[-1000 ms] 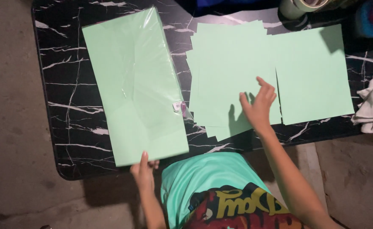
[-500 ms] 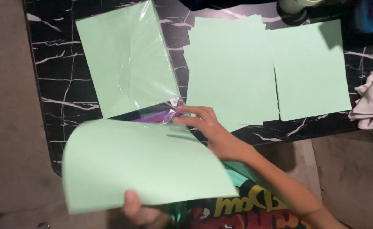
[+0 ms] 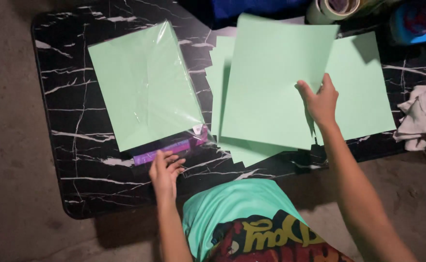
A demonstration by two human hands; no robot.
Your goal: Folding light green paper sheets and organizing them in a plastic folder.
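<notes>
2 hands, right hand (image 3: 319, 99) pinching green sheet (image 3: 273, 80) hiding stack (image 3: 232, 145), left hand (image 3: 164, 172) spread on wrapped pack (image 3: 145, 85)

A low black worktop (image 3: 77, 184) with white marble-like veining and rounded corners stands on a bare grey concrete floor (image 3: 9, 145). The light is dim and uneven, brightest over the middle, with the far edge falling into shadow.

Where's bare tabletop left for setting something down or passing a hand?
Free: the marble table's left strip beside the wrapped paper pack, and the near edge around the left hand. Crowded: centre-right under loose green sheets, where the right hand lifts one; tape roll and cloth fill the right.
</notes>
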